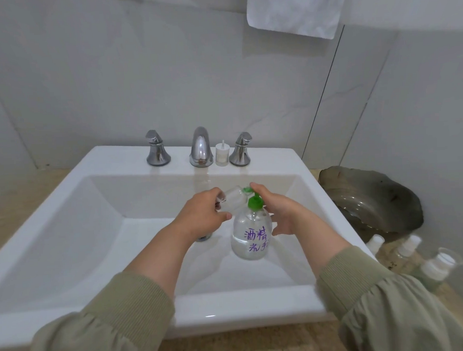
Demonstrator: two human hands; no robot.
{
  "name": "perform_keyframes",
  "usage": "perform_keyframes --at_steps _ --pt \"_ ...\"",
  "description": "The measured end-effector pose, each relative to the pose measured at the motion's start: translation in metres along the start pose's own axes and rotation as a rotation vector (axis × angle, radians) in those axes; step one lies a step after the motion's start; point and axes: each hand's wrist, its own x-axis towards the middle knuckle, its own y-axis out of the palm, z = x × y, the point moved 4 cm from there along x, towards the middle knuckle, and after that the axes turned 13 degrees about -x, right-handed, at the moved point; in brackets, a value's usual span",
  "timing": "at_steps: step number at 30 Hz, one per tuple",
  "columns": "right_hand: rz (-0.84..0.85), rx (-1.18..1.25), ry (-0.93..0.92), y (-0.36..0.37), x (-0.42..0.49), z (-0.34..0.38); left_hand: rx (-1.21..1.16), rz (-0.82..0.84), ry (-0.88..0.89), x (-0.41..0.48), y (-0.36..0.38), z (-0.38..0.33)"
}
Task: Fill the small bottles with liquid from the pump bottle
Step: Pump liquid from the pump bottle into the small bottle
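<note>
While held over a white ceramic sink [116,157], caught mid-fill: a small clear plastic bottle [235,198], tipped on its side and gripped in the curled fingers of the left hand [200,216]. Mouth turned toward the green pump head [254,203] just beside it. Clasped in the right hand [279,210]: a round clear pump bottle [250,240] marked with purple handwritten characters, part full of clear liquid. Forefinger laid on top of the pump, other fingers wrapped behind the bottle's shoulder.

Judged to be the pumping step for this one small bottle; fill level too hard to tell. Next move calls for a steady press on the pump while keeping spout and mouth lined up, to avoid spilling into the sink.

Beyond the hands, on the sink's back ledge: a chrome tap [200,147] and a small white cap with a dip tube [221,154] just beside it. Right of the right hand, on the beige stone table [2,222]: a grey shell-shaped dish [374,202] and several small white-capped bottles [441,265].
</note>
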Motion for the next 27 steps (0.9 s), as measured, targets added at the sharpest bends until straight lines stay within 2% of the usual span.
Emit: perform_keyframes --at_steps 12,17,27 --pt "-0.093 0.0 0.019 0.003 0.001 -0.004 0.063 0.024 -0.028 -0.001 0.001 0.003" --pt "-0.021 0.043 0.014 0.007 -0.005 0.001 0.004 0.003 -0.022 -0.001 -0.001 0.002" --pt "-0.065 0.025 0.021 0.002 -0.008 0.002 0.005 0.001 -0.018 -0.002 -0.001 0.001"
